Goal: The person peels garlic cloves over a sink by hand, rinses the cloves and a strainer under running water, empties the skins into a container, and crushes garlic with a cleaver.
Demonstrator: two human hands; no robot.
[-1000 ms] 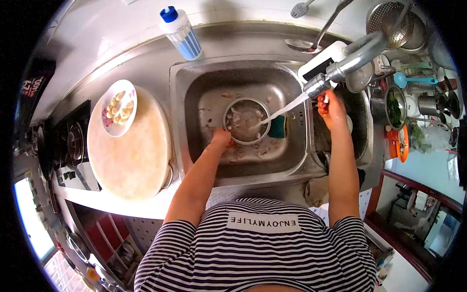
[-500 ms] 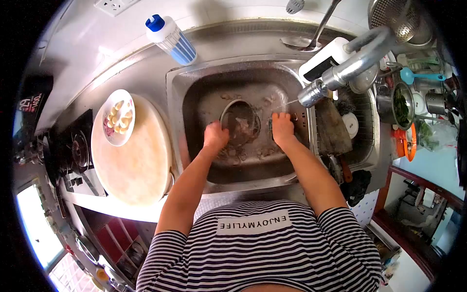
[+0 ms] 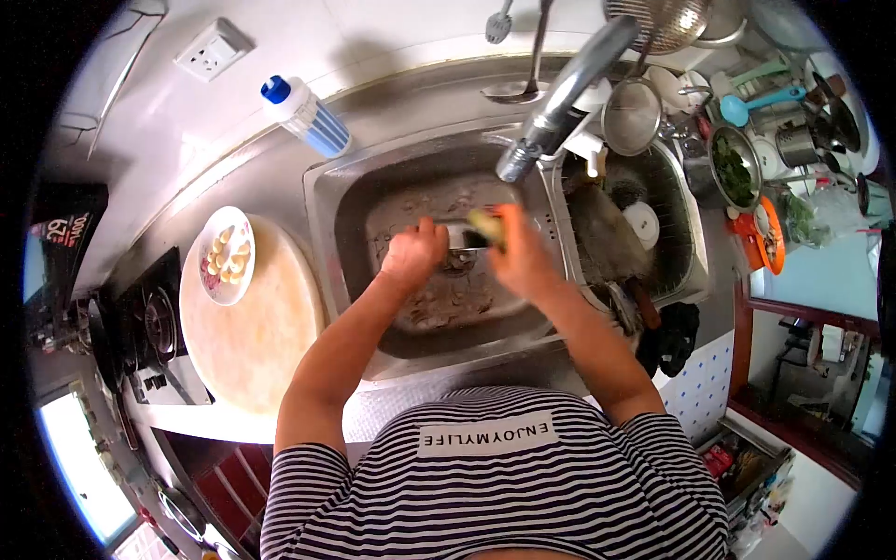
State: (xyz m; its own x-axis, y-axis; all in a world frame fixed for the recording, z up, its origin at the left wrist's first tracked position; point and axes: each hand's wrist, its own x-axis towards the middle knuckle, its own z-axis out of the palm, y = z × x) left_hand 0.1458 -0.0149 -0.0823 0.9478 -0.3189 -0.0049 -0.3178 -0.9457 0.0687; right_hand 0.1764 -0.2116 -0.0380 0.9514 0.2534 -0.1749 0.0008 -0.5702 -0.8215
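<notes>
My left hand (image 3: 417, 250) is closed on the edge of a shiny metal bowl (image 3: 458, 235), which is tilted over the sink (image 3: 359, 210) and mostly hidden between my hands. A yellow and dark sponge (image 3: 487, 227), smeared by motion, is gripped in my right hand (image 3: 523, 257) close against the bowl. Brownish food scraps (image 3: 448, 303) lie on the wet sink bottom. Above the right hand hangs the tap (image 3: 523, 159).
On the left, a plate (image 3: 213, 285) of peeled garlic cloves rests on a round chopping board (image 3: 247, 345). A blue-capped bottle (image 3: 313, 121) stands behind the sink. The right basin holds a cleaver (image 3: 602, 233) and a white disc (image 3: 642, 224). Pans and greens crowd the far right.
My right hand has come up and left to the bowl, now with the sponge visible. The bowl has been lifted and tilted by my left hand. The view has shifted slightly.
</notes>
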